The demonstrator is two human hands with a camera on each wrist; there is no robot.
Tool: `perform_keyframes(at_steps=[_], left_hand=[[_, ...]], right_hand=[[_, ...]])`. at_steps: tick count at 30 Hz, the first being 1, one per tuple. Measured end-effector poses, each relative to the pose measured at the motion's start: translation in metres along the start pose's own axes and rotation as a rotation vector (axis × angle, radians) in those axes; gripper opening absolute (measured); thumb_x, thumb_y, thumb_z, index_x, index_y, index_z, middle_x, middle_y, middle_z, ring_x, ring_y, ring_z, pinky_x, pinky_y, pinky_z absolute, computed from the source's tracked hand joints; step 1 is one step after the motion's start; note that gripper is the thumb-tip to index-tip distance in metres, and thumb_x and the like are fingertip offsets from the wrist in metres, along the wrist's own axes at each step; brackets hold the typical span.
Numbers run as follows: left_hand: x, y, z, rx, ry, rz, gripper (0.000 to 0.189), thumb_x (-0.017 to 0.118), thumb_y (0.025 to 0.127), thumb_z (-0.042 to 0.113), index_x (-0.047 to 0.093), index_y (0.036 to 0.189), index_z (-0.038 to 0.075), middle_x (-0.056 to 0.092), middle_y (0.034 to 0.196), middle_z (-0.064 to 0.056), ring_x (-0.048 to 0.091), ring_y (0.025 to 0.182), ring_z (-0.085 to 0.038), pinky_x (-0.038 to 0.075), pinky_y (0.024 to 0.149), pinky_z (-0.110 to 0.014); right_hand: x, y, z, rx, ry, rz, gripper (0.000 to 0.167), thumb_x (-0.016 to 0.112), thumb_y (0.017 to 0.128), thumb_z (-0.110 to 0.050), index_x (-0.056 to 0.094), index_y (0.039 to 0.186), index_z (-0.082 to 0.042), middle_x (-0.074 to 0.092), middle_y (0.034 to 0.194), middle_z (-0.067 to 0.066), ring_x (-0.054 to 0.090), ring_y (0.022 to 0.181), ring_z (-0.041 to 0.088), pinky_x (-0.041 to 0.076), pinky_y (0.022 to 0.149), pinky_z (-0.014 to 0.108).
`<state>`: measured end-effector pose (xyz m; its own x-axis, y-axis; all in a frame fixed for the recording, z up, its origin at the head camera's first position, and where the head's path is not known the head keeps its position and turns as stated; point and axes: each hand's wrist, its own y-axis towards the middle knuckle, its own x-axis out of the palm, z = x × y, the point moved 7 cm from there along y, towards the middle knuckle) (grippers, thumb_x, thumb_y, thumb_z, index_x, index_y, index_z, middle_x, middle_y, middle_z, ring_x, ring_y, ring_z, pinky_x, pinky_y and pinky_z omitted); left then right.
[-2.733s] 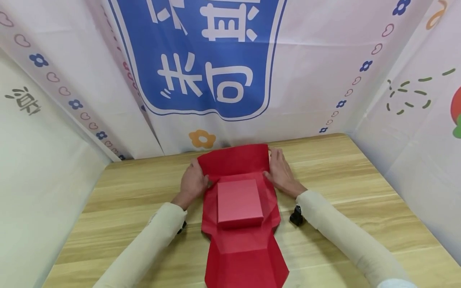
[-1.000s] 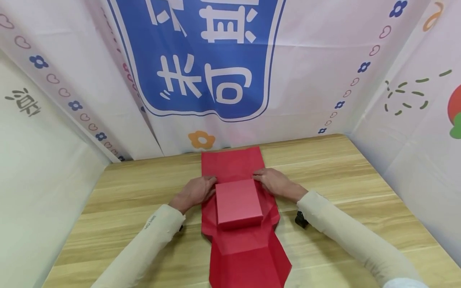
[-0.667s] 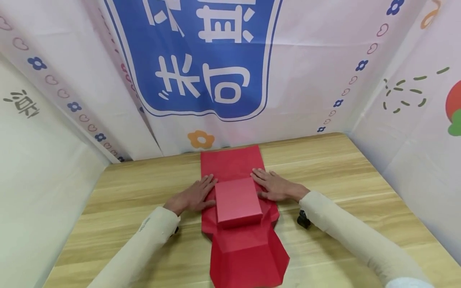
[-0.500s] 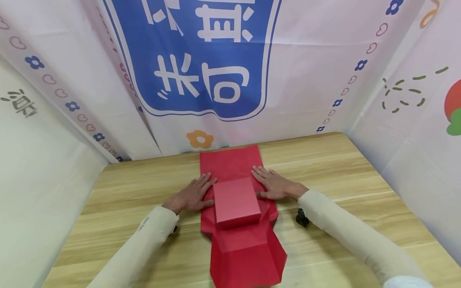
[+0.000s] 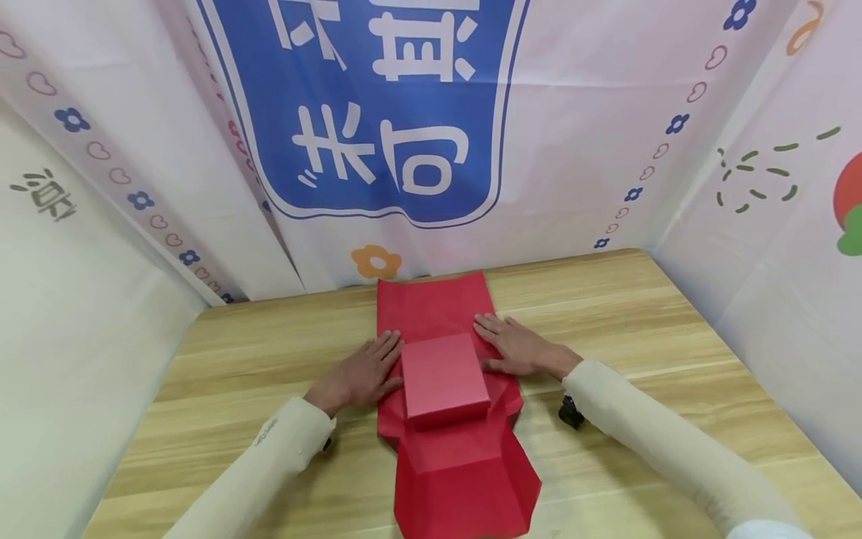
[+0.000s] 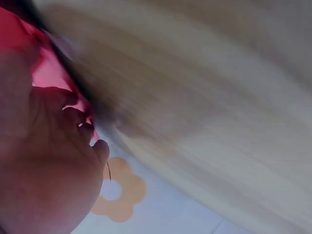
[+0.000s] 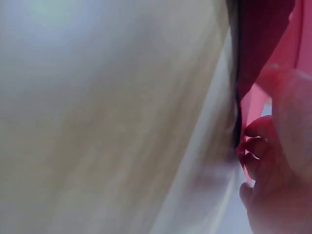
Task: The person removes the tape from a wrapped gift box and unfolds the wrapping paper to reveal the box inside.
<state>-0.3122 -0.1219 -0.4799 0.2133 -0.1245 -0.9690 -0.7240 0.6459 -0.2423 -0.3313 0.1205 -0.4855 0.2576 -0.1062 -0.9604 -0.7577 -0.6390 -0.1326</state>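
A square red box [image 5: 444, 374] sits in the middle of a creased sheet of red wrapping paper [image 5: 431, 307]. My left hand [image 5: 360, 374] lies on the paper's left edge beside the box, fingers spread and fairly straight. On the opposite side my right hand [image 5: 515, 344] rests flat on the paper, its thumb near the box's right side. Behind the box the paper stretches flat towards the wall; in front, its near flap [image 5: 468, 501] has raised side folds. In the left wrist view, the left hand [image 6: 48, 156] is at the paper's edge; the right wrist view shows the right hand [image 7: 278, 151] likewise.
A wood-grain table [image 5: 256, 359] carries the paper and box. A white printed cloth [image 5: 572, 150] with a blue panel hangs behind its back edge, and more printed cloth covers both sides. A small black device [image 5: 571, 412] sits under the right wrist.
Both hands let go of the paper's raised far end, which now lies flatter. They came nearer along the box's sides, and their fingers spread flat. In the last half second little moved.
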Motion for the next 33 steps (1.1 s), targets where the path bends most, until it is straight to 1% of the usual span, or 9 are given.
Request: perform_keyframes(at_steps=[2, 5, 8, 11, 14, 17, 21, 25, 33], left_hand=[[-0.001, -0.006, 0.007, 0.015, 0.005, 0.004, 0.072, 0.049, 0.102, 0.041, 0.025, 0.153, -0.004, 0.021, 0.162, -0.023, 0.018, 0.151, -0.039, 0.023, 0.122, -0.050], [-0.001, -0.016, 0.014, 0.031, -0.012, 0.001, 0.085, 0.056, 0.096, 0.050, 0.026, 0.153, -0.005, 0.023, 0.160, -0.024, 0.022, 0.149, -0.040, 0.026, 0.121, -0.049], [0.001, -0.025, 0.017, 0.038, -0.027, -0.010, 0.107, 0.063, 0.084, 0.065, 0.022, 0.153, -0.006, 0.021, 0.161, -0.025, 0.021, 0.149, -0.041, 0.026, 0.120, -0.050], [0.005, -0.031, 0.019, 0.048, -0.031, -0.006, 0.123, 0.068, 0.073, 0.073, 0.020, 0.153, -0.007, 0.019, 0.161, -0.026, 0.019, 0.150, -0.042, 0.025, 0.120, -0.052], [0.008, -0.034, 0.020, 0.055, -0.037, -0.003, 0.132, 0.071, 0.067, 0.075, 0.017, 0.153, -0.008, 0.016, 0.161, -0.027, 0.016, 0.150, -0.043, 0.024, 0.120, -0.055], [0.011, -0.036, 0.020, 0.045, -0.058, -0.011, 0.138, 0.075, 0.061, 0.076, 0.014, 0.154, -0.007, 0.012, 0.162, -0.026, 0.013, 0.151, -0.042, 0.022, 0.120, -0.057], [0.014, -0.037, 0.018, 0.023, -0.069, -0.046, 0.147, 0.080, 0.053, 0.076, 0.011, 0.155, -0.006, 0.009, 0.163, -0.026, 0.008, 0.151, -0.043, 0.019, 0.121, -0.057], [0.016, -0.038, 0.016, 0.010, -0.059, -0.078, 0.151, 0.081, 0.051, 0.075, 0.009, 0.155, -0.006, 0.006, 0.163, -0.027, 0.005, 0.151, -0.044, 0.016, 0.121, -0.057], [0.015, -0.036, 0.017, 0.026, -0.057, -0.039, 0.150, 0.080, 0.051, 0.078, 0.010, 0.155, -0.006, 0.007, 0.163, -0.027, 0.006, 0.151, -0.044, 0.016, 0.121, -0.058]], right_hand=[[-0.002, -0.008, -0.005, -0.032, -0.022, 0.028, 0.071, 0.059, 0.098, -0.033, 0.029, 0.152, 0.003, 0.025, 0.161, 0.020, 0.023, 0.150, 0.036, 0.024, 0.121, 0.050], [-0.005, -0.021, -0.012, -0.062, -0.019, 0.031, 0.070, 0.062, 0.096, -0.032, 0.034, 0.150, 0.004, 0.030, 0.159, 0.020, 0.029, 0.148, 0.036, 0.032, 0.118, 0.047], [-0.003, -0.033, -0.016, -0.066, 0.020, -0.014, 0.082, 0.067, 0.091, -0.040, 0.032, 0.151, 0.003, 0.027, 0.161, 0.019, 0.028, 0.148, 0.036, 0.033, 0.117, 0.049], [0.002, -0.041, -0.017, -0.048, 0.070, -0.077, 0.102, 0.073, 0.083, -0.052, 0.024, 0.154, 0.001, 0.017, 0.164, 0.018, 0.019, 0.151, 0.036, 0.026, 0.120, 0.054], [0.006, -0.045, -0.016, -0.035, 0.106, -0.108, 0.121, 0.078, 0.072, -0.061, 0.016, 0.156, 0.001, 0.009, 0.165, 0.018, 0.010, 0.153, 0.037, 0.018, 0.120, 0.059], [0.009, -0.046, -0.015, -0.031, 0.100, -0.109, 0.134, 0.080, 0.065, -0.067, 0.011, 0.156, 0.002, 0.004, 0.165, 0.019, 0.007, 0.153, 0.038, 0.015, 0.121, 0.060], [0.014, -0.043, -0.015, -0.024, 0.082, -0.124, 0.143, 0.080, 0.060, -0.072, 0.005, 0.156, 0.003, -0.001, 0.165, 0.021, 0.003, 0.153, 0.038, 0.012, 0.122, 0.058], [0.014, -0.041, -0.016, -0.027, 0.065, -0.144, 0.147, 0.079, 0.058, -0.075, 0.002, 0.156, 0.003, -0.004, 0.165, 0.021, 0.000, 0.153, 0.037, 0.011, 0.122, 0.058], [0.011, -0.044, -0.013, -0.026, 0.048, -0.186, 0.153, 0.083, 0.052, -0.072, 0.000, 0.156, 0.003, -0.007, 0.165, 0.021, -0.002, 0.153, 0.037, 0.009, 0.123, 0.057]])
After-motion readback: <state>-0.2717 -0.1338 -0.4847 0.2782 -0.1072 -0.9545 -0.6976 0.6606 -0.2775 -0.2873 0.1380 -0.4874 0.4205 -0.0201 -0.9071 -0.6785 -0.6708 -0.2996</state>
